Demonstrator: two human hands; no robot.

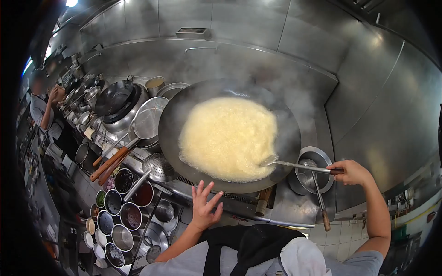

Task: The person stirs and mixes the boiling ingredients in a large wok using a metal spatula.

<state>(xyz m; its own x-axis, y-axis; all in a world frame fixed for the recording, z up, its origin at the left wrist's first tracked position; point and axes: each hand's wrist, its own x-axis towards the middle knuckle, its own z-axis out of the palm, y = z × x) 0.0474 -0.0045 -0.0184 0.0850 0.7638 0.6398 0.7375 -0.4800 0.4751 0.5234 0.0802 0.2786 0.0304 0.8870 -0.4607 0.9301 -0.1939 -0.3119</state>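
Gripped in the right hand (353, 174) is the ladle (301, 165), its bowl dipped into the pale, frothy food (229, 138) inside the steaming wok (171, 133). Nothing is held by the left hand (206, 207), spread open near the wok's rim.

Lg. dark round wok (286, 138), steaming; pale-yellow frothy liq. (228, 135) fills most of its ctr. Metal ladle (301, 164) w/ dark hdl. lies across wok's R rim side, head partly in froth at liq.'s lower-R edge.
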